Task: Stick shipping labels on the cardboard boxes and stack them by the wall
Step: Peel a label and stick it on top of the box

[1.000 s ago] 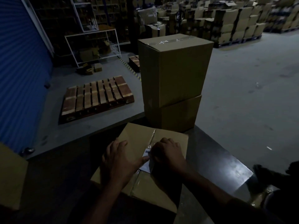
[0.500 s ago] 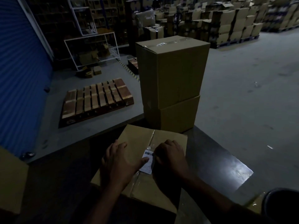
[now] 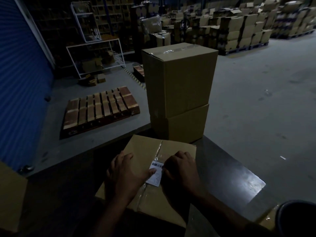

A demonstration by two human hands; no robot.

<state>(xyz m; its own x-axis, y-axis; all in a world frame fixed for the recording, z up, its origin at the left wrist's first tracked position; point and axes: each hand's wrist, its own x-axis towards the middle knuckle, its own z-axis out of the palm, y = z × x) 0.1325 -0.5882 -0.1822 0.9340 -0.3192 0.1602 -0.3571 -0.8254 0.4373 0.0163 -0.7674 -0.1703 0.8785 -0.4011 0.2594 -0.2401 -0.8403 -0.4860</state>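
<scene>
Dim warehouse, dark worktop (image 3: 222,170). Shipping label (image 3: 156,173) lay on cardboard box (image 3: 142,151); left hand (image 3: 127,175) thumb pressing it, right hand (image 3: 182,170) fingers curled. Box likely stiff; lift by sides.

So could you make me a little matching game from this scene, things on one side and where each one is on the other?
Things:
1. shipping label
2. wooden pallet
3. tall box
4. left hand

Places:
A. lying on the floor beside the blue shutter
B. stacked on top of another box
C. flat on the near box, thumb on the label
D. stuck over the near box's taped seam

Pairs: 1-D, 2-A, 3-B, 4-C
</scene>
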